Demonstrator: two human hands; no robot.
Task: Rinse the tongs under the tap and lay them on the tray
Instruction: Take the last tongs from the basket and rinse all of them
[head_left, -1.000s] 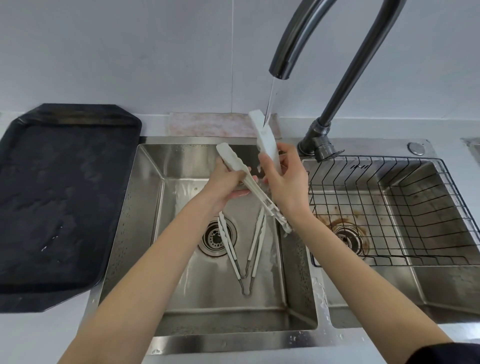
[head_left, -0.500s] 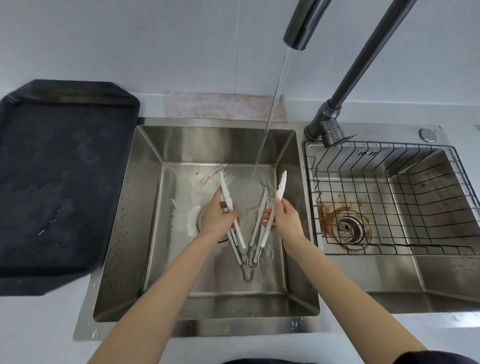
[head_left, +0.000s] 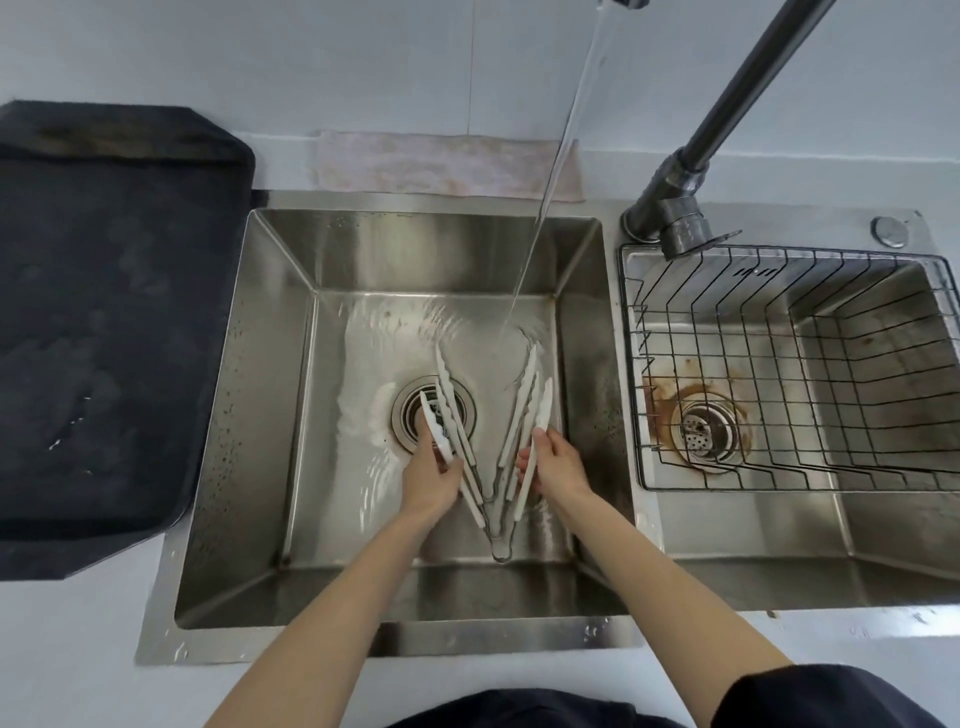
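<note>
Item: white tongs (head_left: 535, 439), held low in the left sink basin (head_left: 270, 415) over a second pair (head_left: 491, 452) lying flat in a V. Our left hand (head_left: 428, 480) pinches one arm, our right hand (head_left: 558, 465) pinches the other, arms spread apart. The tap stream (head_left: 550, 187) lands beyond the tips, not on them. Handling, as we judge it: lift the blades into the stream, then carry them to the dark tray (head_left: 114, 322). Changed since a second ago: both hands have dropped from spout height to the basin floor.
</note>
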